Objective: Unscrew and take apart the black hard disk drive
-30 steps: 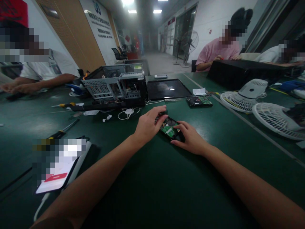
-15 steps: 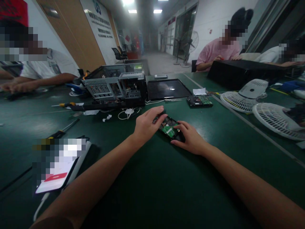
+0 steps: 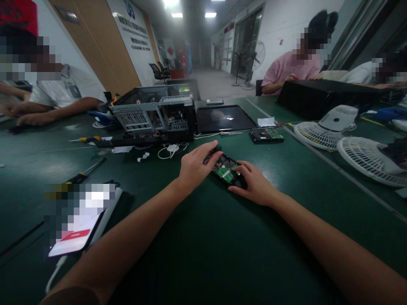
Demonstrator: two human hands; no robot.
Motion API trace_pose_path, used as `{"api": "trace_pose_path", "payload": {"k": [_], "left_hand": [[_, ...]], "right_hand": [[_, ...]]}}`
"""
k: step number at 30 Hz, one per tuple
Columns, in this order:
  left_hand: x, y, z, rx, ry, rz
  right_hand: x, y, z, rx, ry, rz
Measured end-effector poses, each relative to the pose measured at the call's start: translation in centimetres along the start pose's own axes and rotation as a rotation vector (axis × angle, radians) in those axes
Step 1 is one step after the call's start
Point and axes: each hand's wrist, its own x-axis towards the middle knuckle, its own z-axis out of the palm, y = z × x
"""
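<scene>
A hard drive (image 3: 225,173) with a green circuit board on its upper face lies slantwise over the table, in front of me. My left hand (image 3: 199,164) has thumb and fingers closed at its far left end, with a dark part showing between the tips; the exact contact there is partly hidden. At the near right end, my right hand (image 3: 254,183) grips the drive, fingers on the board side and thumb along the near edge. Beyond, to the right, a second hard drive (image 3: 267,135) rests on the table, board side up.
An opened computer case (image 3: 152,114) stands ahead left, beside a black panel (image 3: 225,119). A screwdriver (image 3: 83,173) and a lit phone (image 3: 76,228) with a cable lie at left. White fan parts (image 3: 330,127) sit at right. Other people work around the table (image 3: 203,254).
Both my hands and the hard drive hold almost the same position. At the left, another person's hands have shifted slightly.
</scene>
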Motion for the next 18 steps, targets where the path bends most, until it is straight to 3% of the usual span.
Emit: {"api": "trace_pose_path", "payload": {"k": [18], "left_hand": [[0.22, 0.46, -0.12, 0.014, -0.08, -0.013]], "right_hand": [[-0.05, -0.06, -0.11, 0.003, -0.005, -0.001]]}}
